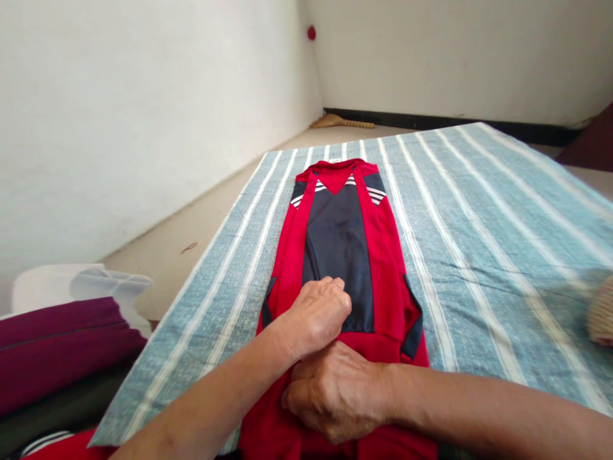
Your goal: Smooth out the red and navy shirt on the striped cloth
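Grip: L hand (320, 313) & R hand (335, 391) both have fingers curled well in, nearly fist-like, backs up, over the red/navy jacket (361, 287); fingertips mostly hidden, so can't tell if either has hold of fabric. Jacket lies flat on the striped sheet (469, 281), L of the sheet's middle, collar (335, 166) by its far edge, lower end toward its near edge & running out of frame. Long axis goes near-to-far, approx. parallel w/ sheet's stripes, so the collar end stretches away beyond the grip. L hand is closer to sheet's far edge, so nearer the collar; R hand is just nearside of it, on the red lower part.

Qty: 2 hands, 1 jacket, 1 sheet, 2 navy side flaps (414, 327), 1 per side of jacket. Off sheet's L edge: 1 maroon cloth (48, 358), 1 dark cloth (71, 391), 1 white item (52, 287) (type unclear), 1 red piece w/ white stripes (71, 446), 1 small loop (189, 248). Past sheet's far edge: 1 broom-like thing (342, 122), 1 round red item (311, 32) higher up. At sheet's R: 1 beige item (602, 313), partly cut off.
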`<state>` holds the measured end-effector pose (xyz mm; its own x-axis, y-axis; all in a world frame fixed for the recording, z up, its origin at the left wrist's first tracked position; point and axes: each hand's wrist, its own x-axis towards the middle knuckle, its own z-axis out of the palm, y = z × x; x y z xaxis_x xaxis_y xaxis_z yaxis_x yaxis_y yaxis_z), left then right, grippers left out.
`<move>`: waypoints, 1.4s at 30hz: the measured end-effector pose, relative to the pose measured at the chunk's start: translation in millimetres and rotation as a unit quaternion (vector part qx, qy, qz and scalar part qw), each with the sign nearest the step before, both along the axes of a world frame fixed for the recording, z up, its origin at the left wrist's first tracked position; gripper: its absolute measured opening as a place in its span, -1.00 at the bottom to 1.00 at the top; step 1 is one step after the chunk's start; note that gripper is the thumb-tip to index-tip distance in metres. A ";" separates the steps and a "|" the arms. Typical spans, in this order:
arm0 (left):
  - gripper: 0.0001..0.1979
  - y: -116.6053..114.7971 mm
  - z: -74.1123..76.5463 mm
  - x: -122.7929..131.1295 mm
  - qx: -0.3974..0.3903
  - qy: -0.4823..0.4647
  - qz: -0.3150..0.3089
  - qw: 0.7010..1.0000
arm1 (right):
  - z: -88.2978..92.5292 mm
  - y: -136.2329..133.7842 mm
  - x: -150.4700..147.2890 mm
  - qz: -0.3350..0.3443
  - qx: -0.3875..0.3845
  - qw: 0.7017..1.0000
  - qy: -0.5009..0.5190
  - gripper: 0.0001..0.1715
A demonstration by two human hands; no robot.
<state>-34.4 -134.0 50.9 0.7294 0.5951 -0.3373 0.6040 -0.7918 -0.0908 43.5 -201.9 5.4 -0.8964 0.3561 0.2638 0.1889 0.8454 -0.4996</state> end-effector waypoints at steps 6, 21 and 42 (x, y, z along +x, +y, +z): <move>-0.85 0.3 1.9 4.1 -0.002 -0.008 -0.016 1.000 | -1.6 -1.3 0.2 -0.007 0.000 1.000 0.029 -0.85; -0.81 29.9 1.1 -47.7 -0.063 -0.248 0.118 0.960 | -3.6 -1.5 0.2 -0.030 -0.007 0.999 0.019 -0.90; -0.85 -2.8 4.0 7.0 -0.014 0.002 -0.012 1.000 | 2.0 -1.4 1.4 -0.004 -0.021 1.000 0.020 -0.89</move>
